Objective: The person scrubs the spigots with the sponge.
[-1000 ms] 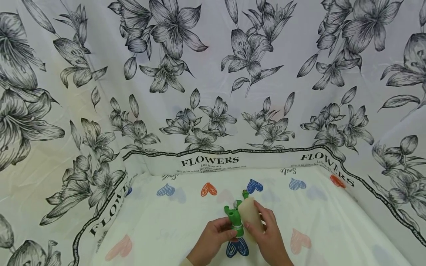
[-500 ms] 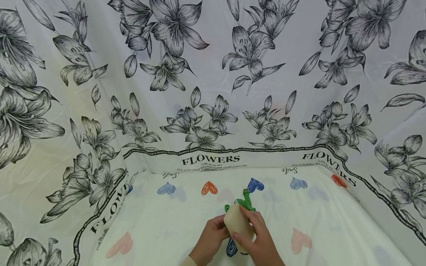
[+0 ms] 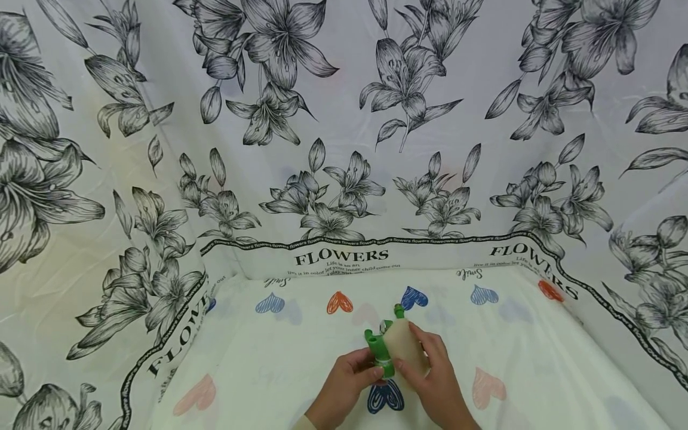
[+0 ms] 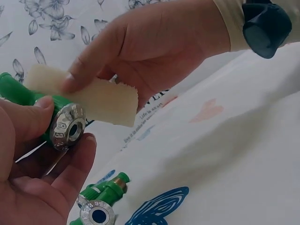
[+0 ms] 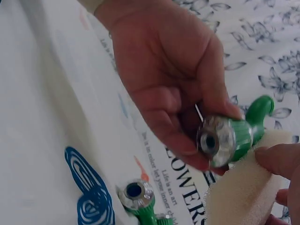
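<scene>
Left hand holds a green fitting pinched between thumb and curled fingers, its metal threaded end facing the left wrist camera. Right hand pinches a beige cloth between thumb and fingers and lays it against the fitting's green body; in the head view the cloth covers the right side of the fitting, hands close together above the white heart-print sheet. A second green fitting lies on the sheet just below the hands, beside a blue heart print. Judgement on risk: the left grip sits mostly near the metal end, so cloth pressure from the side could twist the fitting out of the fingers and drop it onto the second one. The cloth is held only at one edge and could slip free or bunch, leaving part of the body unwiped
</scene>
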`<state>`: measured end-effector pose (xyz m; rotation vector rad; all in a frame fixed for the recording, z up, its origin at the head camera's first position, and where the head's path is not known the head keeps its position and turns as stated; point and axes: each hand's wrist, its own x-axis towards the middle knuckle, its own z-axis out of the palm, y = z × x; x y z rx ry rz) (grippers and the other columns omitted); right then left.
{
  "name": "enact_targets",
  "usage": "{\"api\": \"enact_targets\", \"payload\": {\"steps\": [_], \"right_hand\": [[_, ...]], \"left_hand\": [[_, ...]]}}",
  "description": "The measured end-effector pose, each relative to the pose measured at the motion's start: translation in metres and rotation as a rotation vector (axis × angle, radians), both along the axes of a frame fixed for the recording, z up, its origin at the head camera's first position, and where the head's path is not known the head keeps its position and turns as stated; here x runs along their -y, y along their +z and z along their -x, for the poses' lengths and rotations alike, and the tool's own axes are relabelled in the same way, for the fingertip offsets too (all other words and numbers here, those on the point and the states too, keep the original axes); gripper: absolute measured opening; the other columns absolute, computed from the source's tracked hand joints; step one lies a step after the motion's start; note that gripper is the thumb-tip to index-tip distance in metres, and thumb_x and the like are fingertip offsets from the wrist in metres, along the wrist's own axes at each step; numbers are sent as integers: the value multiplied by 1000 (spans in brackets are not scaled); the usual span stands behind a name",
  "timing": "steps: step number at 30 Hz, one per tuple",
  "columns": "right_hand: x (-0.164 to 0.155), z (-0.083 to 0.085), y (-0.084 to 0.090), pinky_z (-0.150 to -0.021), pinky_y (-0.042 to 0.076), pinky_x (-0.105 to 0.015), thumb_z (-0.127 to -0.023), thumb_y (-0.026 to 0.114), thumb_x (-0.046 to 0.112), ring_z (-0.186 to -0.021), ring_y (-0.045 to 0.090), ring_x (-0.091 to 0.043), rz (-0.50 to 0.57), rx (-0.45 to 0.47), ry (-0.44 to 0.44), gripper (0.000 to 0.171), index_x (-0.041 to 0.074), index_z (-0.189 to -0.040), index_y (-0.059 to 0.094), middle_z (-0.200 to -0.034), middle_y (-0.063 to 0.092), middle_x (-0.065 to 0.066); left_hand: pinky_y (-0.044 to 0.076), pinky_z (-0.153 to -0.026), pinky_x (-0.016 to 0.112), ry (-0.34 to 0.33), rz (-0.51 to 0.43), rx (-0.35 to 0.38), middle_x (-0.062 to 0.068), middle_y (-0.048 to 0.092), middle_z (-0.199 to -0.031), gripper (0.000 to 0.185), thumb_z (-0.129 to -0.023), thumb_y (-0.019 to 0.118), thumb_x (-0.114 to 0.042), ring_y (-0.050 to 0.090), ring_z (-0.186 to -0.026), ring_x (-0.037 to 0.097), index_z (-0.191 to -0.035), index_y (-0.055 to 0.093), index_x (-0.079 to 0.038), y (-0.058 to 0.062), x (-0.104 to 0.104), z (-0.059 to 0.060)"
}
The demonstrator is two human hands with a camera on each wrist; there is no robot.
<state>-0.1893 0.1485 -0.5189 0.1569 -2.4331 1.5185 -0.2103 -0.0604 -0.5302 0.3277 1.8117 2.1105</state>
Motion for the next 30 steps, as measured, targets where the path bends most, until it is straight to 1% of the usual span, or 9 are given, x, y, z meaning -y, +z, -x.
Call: {"api": "enact_targets", "payload": {"steps": [3,7,13,16,18,21,24,27,30], "right_hand": [[-6,4,-1,-100,58,-57,-98,86,25,-122,56,-31,-1,-16,-36,74,12,-162,51,-140,54,-12],[-11,7,-2,-99,57,-54,-99,85,27,-122,55,-32,31,9,-59,74,12,-163,50,-141,55,-13],[-5,5,0,-102,56,-51,-100,84,36,-125,52,-31,89,91,-25,77,15,-164,48,-144,52,-11],[1,0,1,-101,56,-49,-100,83,39,-125,52,-31,109,125,5,77,16,-164,48,-145,50,-10],[6,-4,2,-101,55,-50,-100,82,39,-125,52,-31,109,127,39,75,17,-164,49,-145,50,-9],[14,-10,2,-101,54,-54,-98,84,37,-126,53,-30,108,102,94,72,22,-161,53,-144,52,-4],[19,-17,1,-103,52,-56,-96,87,30,-127,53,-28,101,31,173,70,27,-159,56,-144,54,1],[22,-21,0,-104,53,-51,-94,89,24,-126,54,-24,83,-49,213,72,32,-159,57,-144,54,7],[24,-23,2,-102,54,-46,-93,89,21,-122,55,-22,77,-87,219,73,33,-158,57,-141,55,9]], "left_hand": [[63,-94,37,-17,5,3,13,75,-127,38,-105,71,-4,72,-111,29,-143,68,0,2,0,-2],[63,-95,37,-43,-5,-6,13,75,-128,38,-106,70,-5,72,-113,30,-144,68,0,4,1,-3],[62,-95,34,-54,-5,-40,14,74,-129,37,-108,69,-9,72,-113,29,-143,68,1,5,3,-2],[62,-95,34,-37,-5,-39,14,74,-129,36,-108,70,-12,72,-112,29,-142,69,-1,3,3,-1],[63,-95,37,-19,-15,-33,14,73,-132,36,-108,70,-12,72,-113,30,-143,69,-2,1,3,0],[64,-93,41,10,-44,-19,16,70,-137,41,-108,68,-10,72,-115,31,-147,64,1,-3,3,1],[64,-92,42,41,-72,12,19,67,-141,47,-107,66,-5,71,-116,32,-152,57,6,-6,5,1],[62,-97,41,68,-87,28,22,62,-148,54,-103,65,-1,67,-124,32,-154,51,10,-7,6,1],[59,-103,42,86,-84,16,24,54,-156,60,-98,65,4,63,-131,33,-156,48,10,-7,5,2]]}}
